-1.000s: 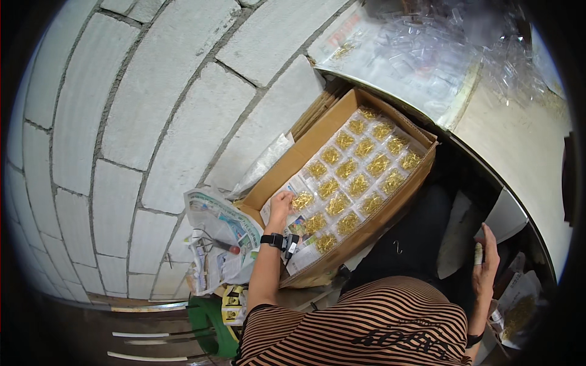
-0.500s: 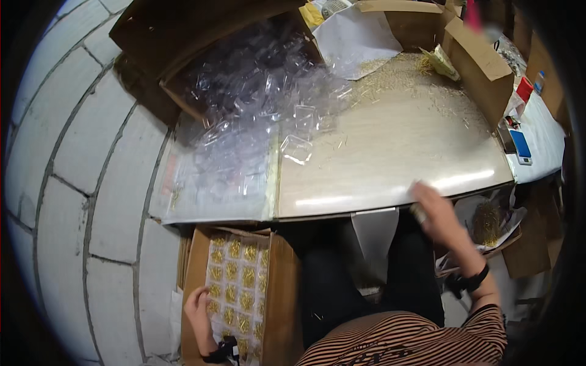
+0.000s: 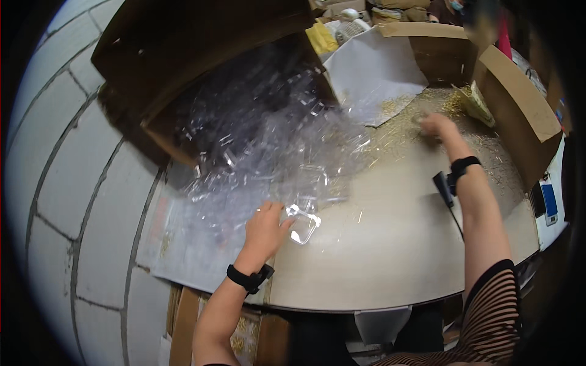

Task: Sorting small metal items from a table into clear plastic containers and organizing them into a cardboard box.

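My left hand is over the table's left half, fingers stretched forward and thumb apart. Its thumb is at the edge of a small clear plastic box; whether it touches is hard to tell. Beyond the hand spreads a heap of similar clear boxes, spilling out of a large tipped carton. Farther off to the right, my right hand reaches down at the scattered thin gold-coloured pieces. Motion blurs its fingers, so what they hold, if anything, does not show.
Cardboard walls border the table at the far right, with a crumpled packet inside them. White paper stands at the back. A blue-and-white device lies at right. Below the front edge, a carton holds filled boxes.
My left hand has risen from the carton of filled boxes to the table beside the clear box. My right hand has moved from the front edge to the gold pieces. The view has shifted.
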`<state>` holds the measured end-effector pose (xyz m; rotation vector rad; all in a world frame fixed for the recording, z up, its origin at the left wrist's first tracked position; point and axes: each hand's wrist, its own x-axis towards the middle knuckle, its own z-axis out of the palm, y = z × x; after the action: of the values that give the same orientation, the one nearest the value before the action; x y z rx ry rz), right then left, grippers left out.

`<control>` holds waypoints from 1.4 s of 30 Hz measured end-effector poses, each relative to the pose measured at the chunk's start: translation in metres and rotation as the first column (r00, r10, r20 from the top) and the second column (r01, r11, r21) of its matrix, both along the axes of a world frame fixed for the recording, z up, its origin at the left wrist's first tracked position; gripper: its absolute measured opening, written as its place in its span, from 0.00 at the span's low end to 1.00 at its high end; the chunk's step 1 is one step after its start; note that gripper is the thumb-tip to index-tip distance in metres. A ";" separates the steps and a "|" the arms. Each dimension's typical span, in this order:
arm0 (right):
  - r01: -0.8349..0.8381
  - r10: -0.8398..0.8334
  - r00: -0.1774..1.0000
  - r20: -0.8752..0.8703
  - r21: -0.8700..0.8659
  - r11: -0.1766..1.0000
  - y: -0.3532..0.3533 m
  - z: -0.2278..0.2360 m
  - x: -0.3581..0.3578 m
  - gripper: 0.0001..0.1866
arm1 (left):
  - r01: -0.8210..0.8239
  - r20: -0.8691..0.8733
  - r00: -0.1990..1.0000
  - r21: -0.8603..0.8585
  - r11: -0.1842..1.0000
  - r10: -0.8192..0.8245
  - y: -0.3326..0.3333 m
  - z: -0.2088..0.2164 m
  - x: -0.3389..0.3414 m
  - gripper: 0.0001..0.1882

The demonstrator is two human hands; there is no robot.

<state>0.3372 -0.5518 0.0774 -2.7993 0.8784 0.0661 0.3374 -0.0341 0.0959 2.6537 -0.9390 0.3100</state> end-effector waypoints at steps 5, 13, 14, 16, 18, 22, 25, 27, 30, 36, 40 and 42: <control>-0.084 0.070 0.974 -0.214 -0.061 0.995 0.087 0.016 -0.026 0.39 | -0.062 -0.281 0.954 0.163 0.985 0.106 -0.006 -0.005 0.002 0.16; -0.440 0.429 0.897 -0.106 -0.142 0.887 0.179 -0.020 -0.183 0.33 | -0.037 -0.078 0.996 0.072 0.997 0.042 0.003 -0.031 -0.037 0.12; -0.463 0.461 0.886 -0.047 -0.127 0.877 0.187 -0.020 -0.197 0.32 | -0.054 -0.101 0.993 0.045 0.998 0.058 -0.001 -0.030 -0.041 0.09; -0.537 0.537 0.841 0.065 -0.028 0.843 0.206 -0.012 -0.215 0.29 | -0.087 -0.134 0.987 0.035 0.996 0.091 0.003 -0.025 -0.051 0.07; -0.443 0.418 0.874 0.247 0.054 0.895 0.212 -0.005 -0.235 0.29 | -0.213 -0.390 0.912 -0.190 0.958 0.126 0.012 -0.021 -0.064 0.02; -0.052 0.062 0.902 0.426 -0.035 0.998 0.188 -0.042 -0.232 0.29 | -0.521 -0.758 0.615 -0.597 0.609 -0.217 0.011 -0.009 -0.123 0.02; 0.029 0.001 0.934 0.357 -0.078 0.997 0.230 -0.031 -0.199 0.30 | -0.589 -0.784 0.523 -0.617 0.522 -0.336 0.007 -0.018 -0.171 0.15; -0.049 0.063 0.933 0.353 -0.050 0.998 0.245 -0.028 -0.186 0.31 | -0.594 -0.744 0.406 -0.656 0.466 -0.531 0.006 -0.012 -0.207 0.22; -0.376 0.417 0.850 0.321 -0.183 0.908 0.252 -0.053 -0.182 0.28 | -0.631 -0.728 0.212 -0.612 0.478 -0.652 0.017 -0.027 -0.250 0.23; -0.249 -0.091 0.775 0.625 0.436 0.865 0.234 -0.027 -0.240 0.22 | -0.748 -0.860 0.138 -0.416 0.518 -0.492 0.096 -0.097 -0.316 0.21; -0.294 0.218 0.835 0.505 0.074 0.953 0.271 -0.024 -0.221 0.25 | -0.691 -0.887 -0.096 -0.268 0.672 -0.453 0.084 -0.155 -0.329 0.19; -0.426 0.385 0.793 0.471 -0.023 0.905 0.291 -0.042 -0.209 0.26 | -0.633 -0.841 -0.198 -0.283 0.721 -0.504 0.055 -0.179 -0.330 0.22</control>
<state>0.1278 -0.2605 0.0356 -2.6838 0.1468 -0.4781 0.0072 0.0211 -0.0833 1.1832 0.1084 -1.1921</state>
